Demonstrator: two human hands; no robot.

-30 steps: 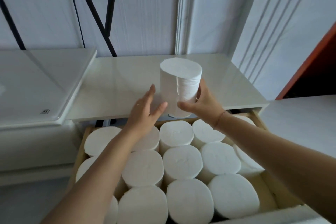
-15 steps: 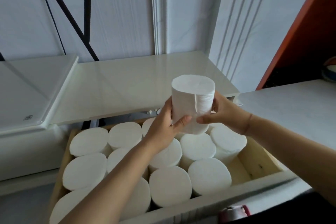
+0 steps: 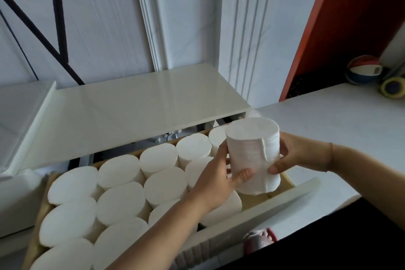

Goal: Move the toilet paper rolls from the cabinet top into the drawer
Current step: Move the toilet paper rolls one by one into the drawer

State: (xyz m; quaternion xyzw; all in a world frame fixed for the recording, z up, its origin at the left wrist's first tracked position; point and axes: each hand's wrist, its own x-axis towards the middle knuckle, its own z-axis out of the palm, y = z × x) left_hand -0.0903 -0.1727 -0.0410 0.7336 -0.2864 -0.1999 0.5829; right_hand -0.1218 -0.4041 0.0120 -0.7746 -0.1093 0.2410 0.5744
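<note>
Roll [image 3: 249, 149] held btwn L hand [image 3: 215, 178] & R hand [image 3: 294, 155].

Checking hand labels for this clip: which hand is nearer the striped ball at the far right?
Right. The right hand grips the right side of the held roll, below-left of the ball; the left hand grips the roll's left side, farther away.
</note>
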